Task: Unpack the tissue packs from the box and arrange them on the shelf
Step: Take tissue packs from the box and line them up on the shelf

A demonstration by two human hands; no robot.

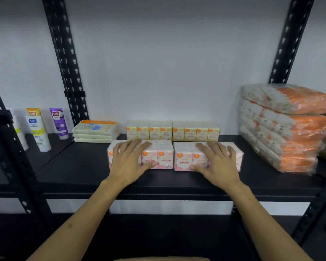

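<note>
Two pink rose-scented mini tissue bundles sit side by side near the front edge of the black shelf, touching or nearly so. The left hand lies on the left pink bundle, fingers spread flat over its top and the thumb against its front face. The right hand rests likewise on the right pink bundle, fingers spread, thumb low on the front. Neither grip pinches anything.

At 12 o'clock behind them stand two yellow tissue bundles in a row. At 10 o'clock lies a stack of flat pale-green packs, with cosmetic tubes farther left. At 3 o'clock rises a tall pile of orange-and-white tissue packs.
</note>
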